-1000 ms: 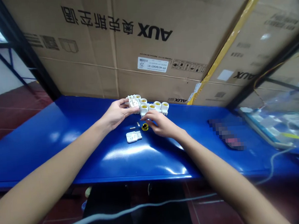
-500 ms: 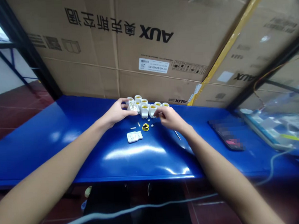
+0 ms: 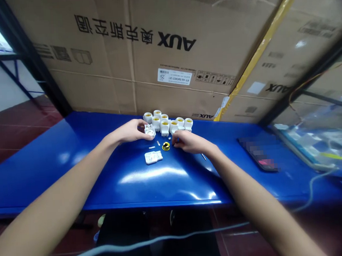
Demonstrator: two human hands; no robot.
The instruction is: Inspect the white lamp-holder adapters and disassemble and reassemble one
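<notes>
My left hand grips a white plastic housing half between thumb and fingers, its hollow inner side showing. My right hand has its fingers pinched together low over the table, just right of a yellow ring with a dark middle. What lies at those fingertips is hidden. A tiny white piece rests close to them. Nearer me lies another white housing half. Two small metal strips lie between it and my left hand.
White plug-in lamp sockets with yellow insides, several of them, stand behind my hands, before a large carton. A thin metal rod lies under my right wrist. On the blue table, a dark phone-like object sits to the right.
My left hand has drawn the housing half toward me and slightly left, away from the sockets. My right hand has come down and left, covering the spot where a small white piece lay.
</notes>
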